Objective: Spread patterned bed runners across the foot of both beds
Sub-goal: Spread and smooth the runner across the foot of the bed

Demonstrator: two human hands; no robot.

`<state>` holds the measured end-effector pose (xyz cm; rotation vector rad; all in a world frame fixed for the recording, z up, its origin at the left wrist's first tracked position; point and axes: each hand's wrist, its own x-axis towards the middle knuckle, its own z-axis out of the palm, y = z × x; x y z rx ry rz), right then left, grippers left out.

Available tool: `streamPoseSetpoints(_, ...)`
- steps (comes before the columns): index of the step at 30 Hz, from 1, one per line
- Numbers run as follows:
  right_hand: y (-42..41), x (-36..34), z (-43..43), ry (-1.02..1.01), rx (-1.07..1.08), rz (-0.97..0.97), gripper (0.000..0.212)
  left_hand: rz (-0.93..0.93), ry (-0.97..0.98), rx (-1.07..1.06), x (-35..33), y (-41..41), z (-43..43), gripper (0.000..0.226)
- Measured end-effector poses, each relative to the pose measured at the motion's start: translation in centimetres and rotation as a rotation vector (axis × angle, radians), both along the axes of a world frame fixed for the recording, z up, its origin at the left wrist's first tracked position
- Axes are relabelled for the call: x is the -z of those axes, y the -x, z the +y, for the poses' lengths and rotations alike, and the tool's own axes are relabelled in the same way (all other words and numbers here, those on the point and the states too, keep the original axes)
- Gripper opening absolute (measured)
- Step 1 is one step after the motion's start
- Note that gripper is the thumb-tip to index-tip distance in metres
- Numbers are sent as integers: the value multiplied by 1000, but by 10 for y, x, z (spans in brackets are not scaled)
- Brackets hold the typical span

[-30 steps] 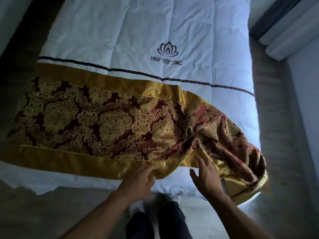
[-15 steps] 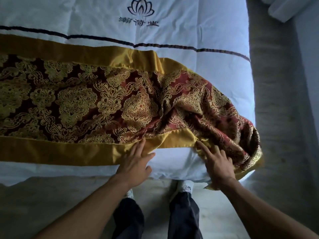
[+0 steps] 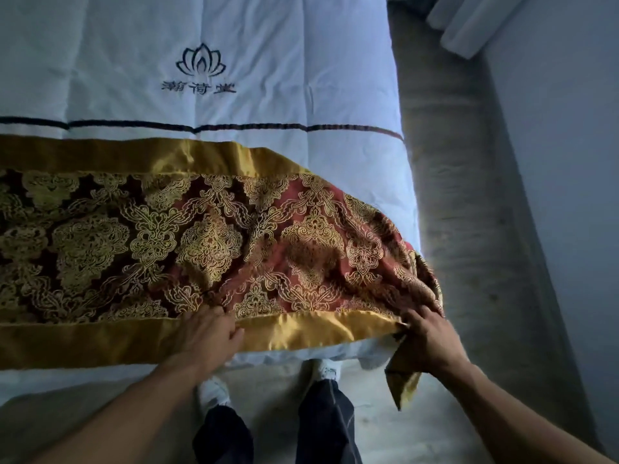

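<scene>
Across the foot of the white quilted duvet lies the red-and-gold brocade bed runner, flat at left and bunched at the right edge. The left hand presses the near gold border with bent fingers; whether it pinches cannot be told. The right hand grips the crumpled end, which probably wants drawing rightward, parallel to the dark stripe. A navy lotus emblem tops three Chinese characters, too soft to read.

red-gold brocade runner, white quilt
</scene>
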<state>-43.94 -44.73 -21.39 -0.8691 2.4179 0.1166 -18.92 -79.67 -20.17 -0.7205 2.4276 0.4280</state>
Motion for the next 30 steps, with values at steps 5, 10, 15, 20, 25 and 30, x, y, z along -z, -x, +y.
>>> streamPoseSetpoints(5, 15, -11, -42, 217, -43, 108, 58, 172, -144, -36, 4, 30, 16, 21)
streamPoseSetpoints(10, 66, 5, -106, 252, 345, 179, 68, 238, -245, -22, 19, 50, 25, 43)
streamPoseSetpoints(15, 42, 20, -133, 174, 212, -376, 53, 247, -324, -56, 27, 52, 33, 58)
streamPoseSetpoints(20, 18, 12, -135, 210, 121, -364, 71, 244, -326, -44, 21, 58, 38, 58)
streamPoseSetpoints(25, 54, 20, -142, 360, 373, -96, 53, 264, -335, -59, 24, 63, 33, 57)
streamPoseSetpoints(30, 48, 31, -143, 28, 296, -261, 52, 275, -306, -69, 30, 68, 29, 63)
